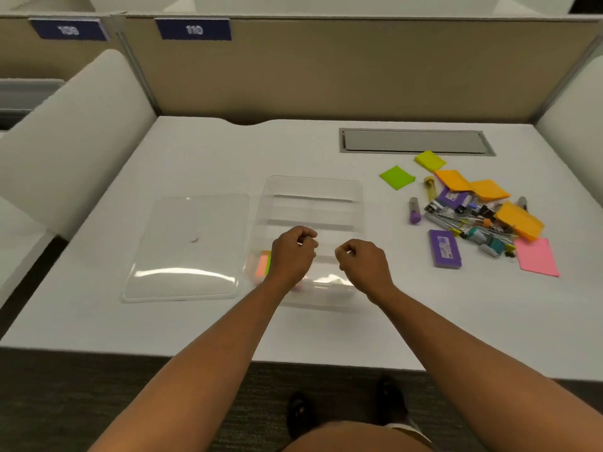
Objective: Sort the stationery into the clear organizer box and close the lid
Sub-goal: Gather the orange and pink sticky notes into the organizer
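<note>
The clear organizer box stands open in the middle of the white desk, with dividers inside. Small orange and green sticky tabs lie in its near left compartment. Its clear lid lies flat to the left. My left hand and my right hand hover over the box's near half with fingers curled; neither visibly holds anything. A heap of stationery lies to the right: orange, green, yellow and pink sticky notes, binder clips, purple boxes, a purple-capped tube.
A grey cable hatch is set into the desk at the back right. Beige partition walls close the back, white side panels flank the desk. My shoes show on the dark carpet below the desk's front edge.
</note>
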A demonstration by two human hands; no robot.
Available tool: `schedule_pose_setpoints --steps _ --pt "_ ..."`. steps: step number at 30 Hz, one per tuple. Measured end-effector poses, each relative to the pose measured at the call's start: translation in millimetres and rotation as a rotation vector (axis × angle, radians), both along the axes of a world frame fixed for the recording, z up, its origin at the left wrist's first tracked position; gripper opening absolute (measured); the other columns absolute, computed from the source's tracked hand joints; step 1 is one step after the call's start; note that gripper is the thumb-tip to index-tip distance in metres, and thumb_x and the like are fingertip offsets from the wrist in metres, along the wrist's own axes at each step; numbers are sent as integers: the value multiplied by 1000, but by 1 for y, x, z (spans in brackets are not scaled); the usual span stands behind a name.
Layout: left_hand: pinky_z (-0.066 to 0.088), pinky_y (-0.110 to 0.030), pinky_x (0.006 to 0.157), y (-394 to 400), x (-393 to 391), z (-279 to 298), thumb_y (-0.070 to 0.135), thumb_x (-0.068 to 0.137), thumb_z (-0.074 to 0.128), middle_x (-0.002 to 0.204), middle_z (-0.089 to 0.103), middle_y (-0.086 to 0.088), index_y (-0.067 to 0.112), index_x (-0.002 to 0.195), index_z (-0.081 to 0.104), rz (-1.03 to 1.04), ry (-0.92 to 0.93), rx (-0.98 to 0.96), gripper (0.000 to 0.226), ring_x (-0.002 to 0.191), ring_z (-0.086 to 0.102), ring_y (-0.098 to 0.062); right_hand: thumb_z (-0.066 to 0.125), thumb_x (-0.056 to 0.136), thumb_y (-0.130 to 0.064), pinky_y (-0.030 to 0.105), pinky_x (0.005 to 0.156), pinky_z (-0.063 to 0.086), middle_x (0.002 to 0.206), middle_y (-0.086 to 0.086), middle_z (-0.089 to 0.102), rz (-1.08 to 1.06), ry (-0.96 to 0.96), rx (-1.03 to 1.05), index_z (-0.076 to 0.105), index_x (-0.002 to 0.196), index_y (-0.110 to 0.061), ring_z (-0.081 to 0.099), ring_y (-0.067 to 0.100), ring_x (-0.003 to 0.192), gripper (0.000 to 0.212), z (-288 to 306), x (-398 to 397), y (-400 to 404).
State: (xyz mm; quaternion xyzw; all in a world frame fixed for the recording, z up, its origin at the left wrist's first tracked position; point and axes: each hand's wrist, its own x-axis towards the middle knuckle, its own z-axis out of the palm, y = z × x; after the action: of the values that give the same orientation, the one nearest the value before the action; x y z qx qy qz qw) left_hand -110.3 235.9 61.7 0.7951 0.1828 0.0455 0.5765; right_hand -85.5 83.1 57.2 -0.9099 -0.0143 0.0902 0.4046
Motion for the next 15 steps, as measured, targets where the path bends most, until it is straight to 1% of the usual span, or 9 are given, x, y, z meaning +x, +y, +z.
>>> schedule_pose_setpoints --steps 3,6,8,11,15 --pt "53 -19 62 -31 12 -1 13 91 51 83 71 4 21 92 68 -69 -2 -9 19 68 68 -9 53 89 -30 31 68 52 76 -8 70 -40 -11 24 70 88 -20 64 12 73 20 2 2 -31" --pt "51 -17 60 -64 25 -2 12 90 51 83 71 2 18 93 69 -129 9 -15 19 70 68 -13 53 90 -31 31 70 53 80 -8 70 -75 -23 3 70 92 -20 64 12 76 20 3 9 -64" --pt "51 -19 61 -82 33 -5 11 89 51 84 71 2 17 94 69 -157 20 -2 19 71 68 -14 54 91 -32 33 72 54 82 -7 70 -94 -11 -4 70 93 -21 65 13 78 19 2 14 -85" --pt "56 -27 68 -111 47 -6 13 89 49 83 71 4 18 94 69 -198 31 2 21 71 68 -14 55 91 -33 35 73 55 85 -4 71 -134 14 -5 68 95 -22 65 14 80 18 -1 22 -123" --pt "55 -29 69 -157 67 -2 14 90 49 84 71 4 19 96 68 -261 39 15 21 72 69 -13 54 90 -32 39 79 55 92 1 72 -188 54 -31 68 97 -22 66 22 86 19 -4 36 -179"
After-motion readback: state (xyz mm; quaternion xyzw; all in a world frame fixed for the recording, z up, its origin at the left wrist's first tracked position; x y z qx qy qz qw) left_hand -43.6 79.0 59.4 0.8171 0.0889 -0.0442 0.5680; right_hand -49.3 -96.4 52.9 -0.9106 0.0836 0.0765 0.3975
